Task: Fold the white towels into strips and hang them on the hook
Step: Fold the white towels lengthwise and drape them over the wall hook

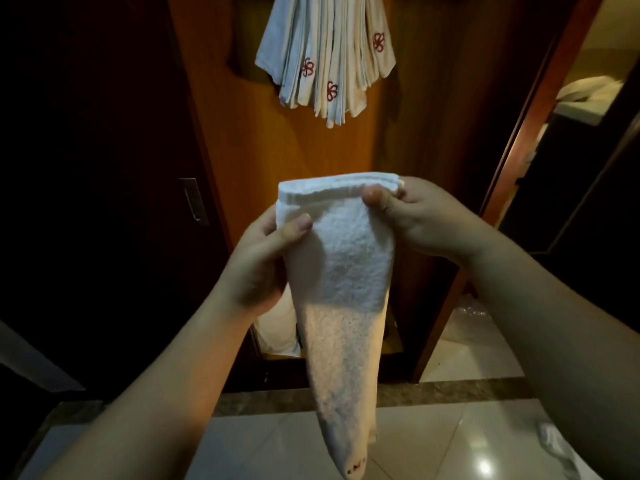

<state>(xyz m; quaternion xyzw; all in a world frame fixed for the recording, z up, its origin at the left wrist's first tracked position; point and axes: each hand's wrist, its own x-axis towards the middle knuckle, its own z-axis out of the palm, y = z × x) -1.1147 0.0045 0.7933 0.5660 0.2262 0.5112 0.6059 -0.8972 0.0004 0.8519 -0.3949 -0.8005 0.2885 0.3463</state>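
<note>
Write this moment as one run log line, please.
left hand: grips towel | right hand: pinches top edge | hung towels: above

The scene is being dimly lit in warm tones, glare is being reflected off the floor tiles [483, 465], edges are being bent

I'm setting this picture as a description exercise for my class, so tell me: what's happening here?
A person is holding a white towel up in front of them, already folded into a long strip that hangs down toward the tiled floor. The left hand pinches its left edge, and the right hand grips the top right corner. Above, a bunch of folded towels with red emblems already hangs against the wooden panel. The towel in hand is not yet hung.
</note>
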